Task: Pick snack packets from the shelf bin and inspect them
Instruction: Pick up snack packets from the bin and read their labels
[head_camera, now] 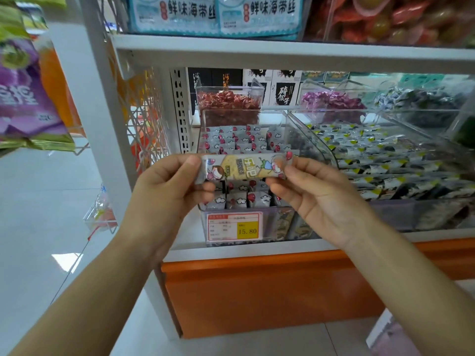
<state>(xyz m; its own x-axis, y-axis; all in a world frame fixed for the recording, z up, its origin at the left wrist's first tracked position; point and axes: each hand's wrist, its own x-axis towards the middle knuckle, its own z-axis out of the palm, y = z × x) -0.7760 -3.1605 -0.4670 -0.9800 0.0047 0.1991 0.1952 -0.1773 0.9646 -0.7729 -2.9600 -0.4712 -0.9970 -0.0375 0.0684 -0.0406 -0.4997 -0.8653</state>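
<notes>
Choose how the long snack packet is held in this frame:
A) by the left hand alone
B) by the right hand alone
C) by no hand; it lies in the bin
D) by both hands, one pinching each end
D: the left hand pinches one end of the snack packet and the right hand pinches the other, in front of the clear bin.

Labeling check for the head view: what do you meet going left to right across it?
purple bag → left hand → snack packet → right hand → black-and-yellow packets
</notes>
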